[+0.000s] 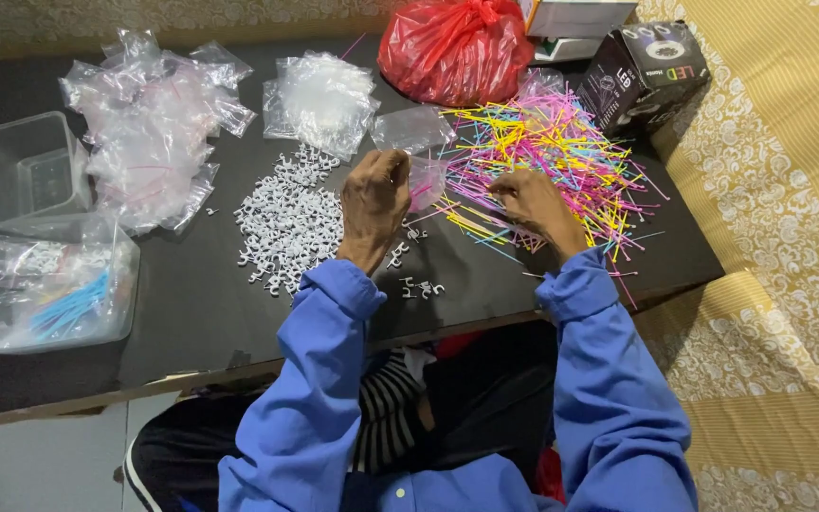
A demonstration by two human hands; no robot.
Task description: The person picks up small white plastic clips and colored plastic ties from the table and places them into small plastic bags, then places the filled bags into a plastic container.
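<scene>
Holding a small clear bag (426, 182) pinched at its mouth, the left hand (374, 201) is closed around the plastic, with a tinge of pink visible inside it; the right hand (535, 204) is laid on the near edge of the heap of coloured ties (547, 152), fingers curled down among the strands, though whether any strand is actually gripped cannot be told, since the fingertips are hidden; the bag is kept just above the black table (191, 303), between the two hands. A spill could be risked here: the bag looks limp and thin, so its mouth may fold shut, and long ties could be caught on the rim and bent or dropped; strands tangled in the heap may be dragged out together, and some already hang over the table's right edge, from which they could be swept to the patterned floor covering (779, 284). A few loose white clips (421, 287) lie just before the sleeves and could be brushed off by a forearm; the larger pile of white clips (288, 223) lies touching close to the left wrist. Farther off are found a stack of empty clear bags (149, 123), another bundle of bags (324, 100), a red sack (452, 47), a dark box (642, 76), an empty clear tub (26, 171), and a tray of filled packets (45, 294); none of these is seen to block the hands.
</scene>
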